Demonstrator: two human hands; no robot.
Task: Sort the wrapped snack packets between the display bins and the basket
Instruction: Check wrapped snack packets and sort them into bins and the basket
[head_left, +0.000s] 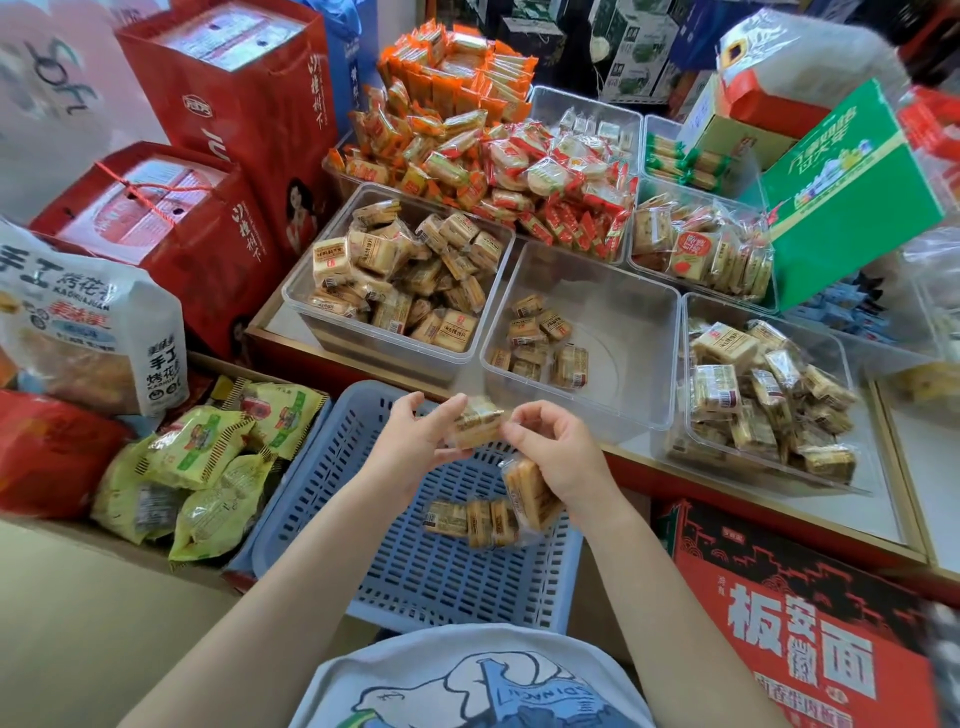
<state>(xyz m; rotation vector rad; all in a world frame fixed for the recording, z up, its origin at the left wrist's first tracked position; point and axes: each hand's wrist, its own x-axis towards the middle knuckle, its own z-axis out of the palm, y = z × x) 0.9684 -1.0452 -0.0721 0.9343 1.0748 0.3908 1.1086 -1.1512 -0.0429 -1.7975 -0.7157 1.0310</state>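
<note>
Both hands meet over the basket: the left hand (415, 441) and the right hand (556, 457) pinch one small square snack packet (475, 422) between them, fingertips on its opposite ends, its clear crinkly wrapper catching the light. The right hand also clamps a second, tan-banded packet (530, 493) under its curled lower fingers, hanging down toward the basket floor. Below sits the pale blue plastic basket (431, 577), rectangular with slotted walls and base; a short row of packets (472, 521), about three, lies on its floor. Beyond it, on the counter, stand clear hard-plastic display bins with rounded corners. The middle bin (623, 306) holds roughly eight of the same brown packets clustered at its left side. The left bin (306, 291) is heaped with beige square packets, too many to count. The right bin (852, 364) is piled with darker-labelled ones. Behind, a mound of orange-and-red wrapped crackers (467, 135) spills high.
</note>
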